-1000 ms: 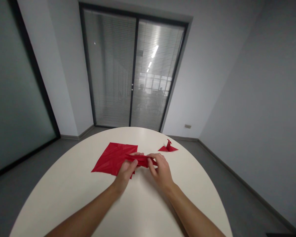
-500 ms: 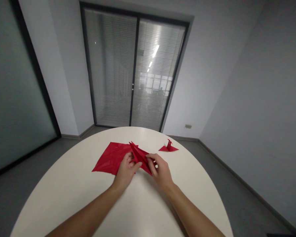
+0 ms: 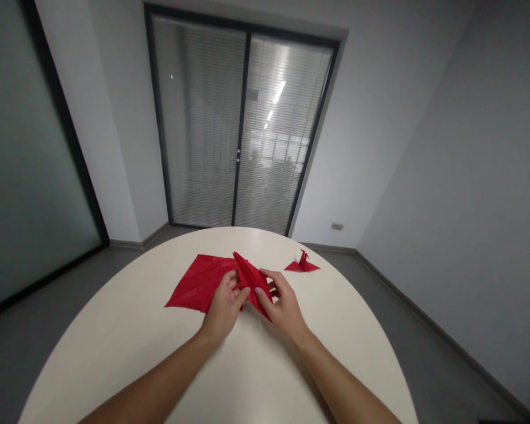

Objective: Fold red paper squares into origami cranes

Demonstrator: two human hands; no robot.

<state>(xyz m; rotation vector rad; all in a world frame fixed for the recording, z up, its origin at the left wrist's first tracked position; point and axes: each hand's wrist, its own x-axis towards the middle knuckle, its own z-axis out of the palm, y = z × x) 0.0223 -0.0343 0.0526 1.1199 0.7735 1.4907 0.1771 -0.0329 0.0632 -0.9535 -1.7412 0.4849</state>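
Folded red paper (image 3: 251, 277) pinched between left hand (image 3: 224, 303), right hand (image 3: 281, 302) fingers.

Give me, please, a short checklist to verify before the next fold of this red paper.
1. Left hand pinches the partly folded red paper: ok.
2. Right hand pinches it too: ok.
3. Folded piece clear of the flat red sheet: not ok, they overlap in view.
4. Paper crane apart from both hands: ok.
5. Edges aligned at the crease: cannot tell.
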